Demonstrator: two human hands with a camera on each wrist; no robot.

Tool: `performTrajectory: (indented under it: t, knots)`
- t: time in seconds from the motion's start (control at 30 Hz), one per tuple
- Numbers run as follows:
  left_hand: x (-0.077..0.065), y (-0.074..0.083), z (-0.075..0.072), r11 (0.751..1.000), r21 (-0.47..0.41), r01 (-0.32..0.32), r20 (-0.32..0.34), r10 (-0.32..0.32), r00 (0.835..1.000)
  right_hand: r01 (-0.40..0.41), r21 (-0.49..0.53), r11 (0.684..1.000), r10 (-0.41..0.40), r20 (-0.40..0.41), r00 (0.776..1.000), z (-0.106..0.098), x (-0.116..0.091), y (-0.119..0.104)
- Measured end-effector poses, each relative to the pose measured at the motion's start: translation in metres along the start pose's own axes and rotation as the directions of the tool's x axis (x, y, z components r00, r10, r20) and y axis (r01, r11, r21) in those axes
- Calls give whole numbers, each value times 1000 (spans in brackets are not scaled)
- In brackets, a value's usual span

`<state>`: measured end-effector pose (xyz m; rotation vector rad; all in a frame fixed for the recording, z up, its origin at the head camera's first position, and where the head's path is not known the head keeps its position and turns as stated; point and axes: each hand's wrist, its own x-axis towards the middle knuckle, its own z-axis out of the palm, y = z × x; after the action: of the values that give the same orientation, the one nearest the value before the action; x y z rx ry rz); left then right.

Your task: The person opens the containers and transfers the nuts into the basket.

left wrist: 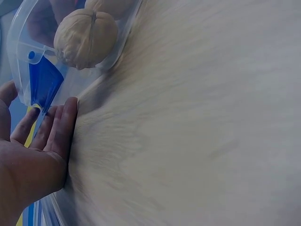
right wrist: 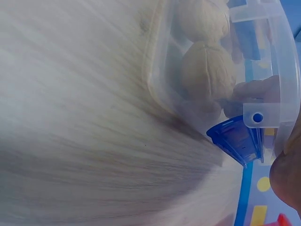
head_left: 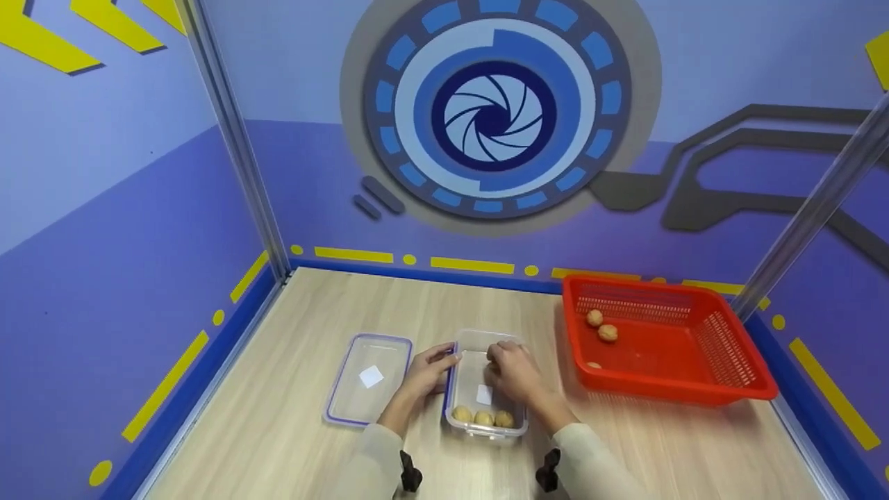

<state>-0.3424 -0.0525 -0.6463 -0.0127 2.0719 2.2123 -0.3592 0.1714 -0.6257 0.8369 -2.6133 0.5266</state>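
Note:
A clear plastic container point(head_left: 486, 434) with blue side latches stands on the table. Several walnuts point(head_left: 484, 418) lie in a row along its near end; two show large through the wall in the right wrist view, the nearer walnut point(right wrist: 208, 70) beside the fingers. My left hand point(head_left: 429, 371) is at the container's left side, its fingers fairly straight by the blue latch point(left wrist: 43, 80). Inside the container's right half, my right hand point(head_left: 515, 371) reaches down with bent fingers. Its fingertips are partly hidden, and I cannot tell whether they hold a walnut.
A clear lid point(head_left: 371, 347) with a blue-purple seal lies left of the container, a white label point(head_left: 371, 376) on it. To the right stands a red basket point(head_left: 667, 389) with walnuts point(head_left: 608, 333) at its left side. Printed panels enclose the wooden table point(head_left: 278, 430).

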Motion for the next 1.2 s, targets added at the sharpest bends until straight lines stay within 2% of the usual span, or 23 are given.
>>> performTrajectory:
  t: [0.1,0.37,0.63,0.8,0.93,1.03,1.2]
  knots:
    - [-1,0,1,1000,-7,18,-4,-18,1000,-7,10,1000,7,-13,1000,0,0,0]
    - [-3,0,-1,999,48,-6,-19,7,1000,-11,39,999,12,-34,999,2,-2,-3]
    - [1,-2,-1,999,39,-9,-5,10,1000,93,56,994,-84,-142,986,0,-1,-2]
    - [3,-2,0,998,48,-31,-25,32,999,99,75,992,-85,-171,982,-5,1,0]
    - [4,-1,2,999,41,-32,-33,33,999,48,175,983,-10,-212,977,-19,3,3]
    - [4,-2,3,998,48,-28,-33,30,999,2,254,967,62,-244,968,-37,3,8]
    - [3,-3,2,998,56,-15,-31,17,999,-27,285,958,120,-314,942,-71,4,21]
